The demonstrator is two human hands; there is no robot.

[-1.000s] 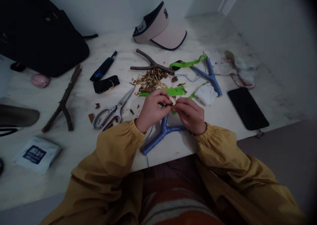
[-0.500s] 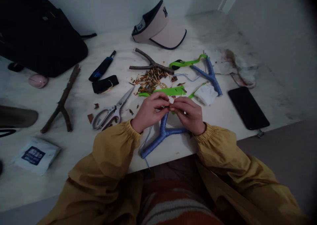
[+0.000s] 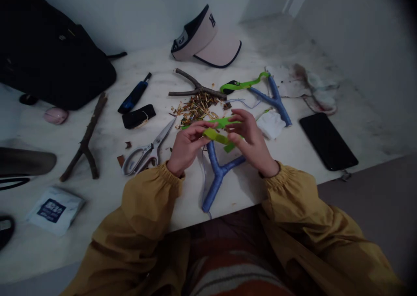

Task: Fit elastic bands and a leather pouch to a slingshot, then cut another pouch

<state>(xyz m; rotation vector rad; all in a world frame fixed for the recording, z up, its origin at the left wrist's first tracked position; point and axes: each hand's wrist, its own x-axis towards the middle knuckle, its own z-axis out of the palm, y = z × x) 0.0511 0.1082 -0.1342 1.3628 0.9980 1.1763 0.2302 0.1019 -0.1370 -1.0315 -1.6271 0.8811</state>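
Observation:
A forked stick wrapped in blue cord (image 3: 216, 174) lies at the table's near edge, its fork pointing away from me. My left hand (image 3: 186, 147) pinches a bright green band (image 3: 217, 136) at the tip of the stick's left prong. My right hand (image 3: 251, 142) grips the same band from the right, fingers curled over it above the right prong. Both sleeves are mustard yellow. A loose blue thread hangs beside the stick.
Scissors (image 3: 146, 149), a bare forked branch (image 3: 85, 142), a second bare fork (image 3: 195, 87) with bark shavings (image 3: 194, 107), a finished blue slingshot with green band (image 3: 267, 92), a phone (image 3: 328, 141), a visor cap (image 3: 205, 40), a black bag (image 3: 52, 66), a folding knife (image 3: 134, 95), a white packet (image 3: 54, 210).
The blue stick has swung so its handle points more towards me. Both hands have lifted slightly, and the green band is now pulled out between them.

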